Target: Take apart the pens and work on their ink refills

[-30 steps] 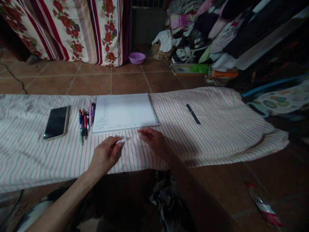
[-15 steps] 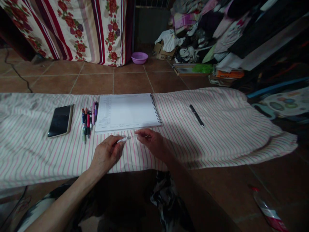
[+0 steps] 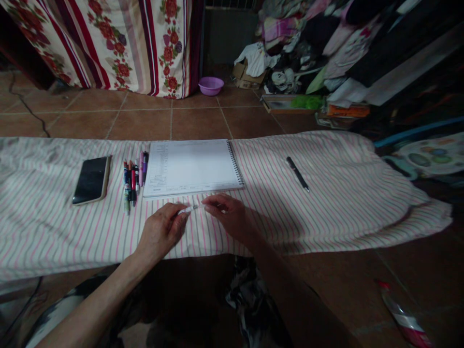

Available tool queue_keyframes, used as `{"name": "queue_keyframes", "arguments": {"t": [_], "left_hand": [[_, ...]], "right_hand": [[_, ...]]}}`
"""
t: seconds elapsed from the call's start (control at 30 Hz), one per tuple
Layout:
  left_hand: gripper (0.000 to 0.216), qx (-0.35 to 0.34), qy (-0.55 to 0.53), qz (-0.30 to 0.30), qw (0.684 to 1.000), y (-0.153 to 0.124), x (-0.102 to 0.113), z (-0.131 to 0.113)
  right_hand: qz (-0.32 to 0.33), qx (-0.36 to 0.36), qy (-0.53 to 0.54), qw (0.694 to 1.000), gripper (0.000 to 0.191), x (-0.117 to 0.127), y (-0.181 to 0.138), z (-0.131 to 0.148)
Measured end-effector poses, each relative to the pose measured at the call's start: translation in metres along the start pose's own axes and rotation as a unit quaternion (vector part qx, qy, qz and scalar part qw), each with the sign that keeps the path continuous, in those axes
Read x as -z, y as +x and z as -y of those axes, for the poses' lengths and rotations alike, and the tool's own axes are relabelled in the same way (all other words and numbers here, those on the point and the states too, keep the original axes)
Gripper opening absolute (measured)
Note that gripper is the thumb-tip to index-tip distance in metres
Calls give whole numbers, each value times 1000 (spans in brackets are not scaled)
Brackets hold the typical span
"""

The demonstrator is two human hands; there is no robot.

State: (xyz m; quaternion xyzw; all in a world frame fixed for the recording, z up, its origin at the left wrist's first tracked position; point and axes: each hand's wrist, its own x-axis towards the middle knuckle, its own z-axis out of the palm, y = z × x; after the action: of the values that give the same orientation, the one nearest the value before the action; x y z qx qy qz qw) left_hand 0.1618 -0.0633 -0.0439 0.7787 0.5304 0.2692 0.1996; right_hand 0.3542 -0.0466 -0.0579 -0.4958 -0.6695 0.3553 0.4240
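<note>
white pen (image 3: pixel 189 209) near the pad (image 3: pixel 197 164), pinched in the left hand (image 3: pixel 161 228), meets the half-curled right hand (image 3: pixel 232 216), whose grip i cannot tell.

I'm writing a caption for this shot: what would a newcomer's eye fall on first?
Probably the bright white, spiral-bound paper notebook, lying near the middle of the pale cloth with pink and grey stripes. Just below it, the left hand pinches a slim white pen-like stick, with the right hand at its other end. At upper left, the cream fabric curtain with red flowers also stands out.
</note>
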Motion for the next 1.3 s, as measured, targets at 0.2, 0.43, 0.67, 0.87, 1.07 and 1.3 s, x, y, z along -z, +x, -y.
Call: {"name": "queue_keyframes", "arguments": {"t": [0.2,0.43,0.67,0.87,1.07,1.3], "left_hand": [[22,-3,5,-2,1000,-1,-1,1],[21,-17,2,-5,1000,0,-1,-1],[22,-13,7,4,1000,0,-1,0],[22,-18,11,0,1000,-2,-1,1],[22,-40,17,-11,999,-1,-5,3],[22,-44,12,-16,999,-1,-3,2]], "right_hand": [[4,13,-12,1000,9,0,0,2],[8,11,0,1000,9,-1,0,4],[5,11,-6,1000,9,0,0,3],[17,18,-1,1000,10,0,0,3],[16,21,-13,1000,9,1,-1,3],[9,22,-12,1000,9,1,-1,-1]]}}
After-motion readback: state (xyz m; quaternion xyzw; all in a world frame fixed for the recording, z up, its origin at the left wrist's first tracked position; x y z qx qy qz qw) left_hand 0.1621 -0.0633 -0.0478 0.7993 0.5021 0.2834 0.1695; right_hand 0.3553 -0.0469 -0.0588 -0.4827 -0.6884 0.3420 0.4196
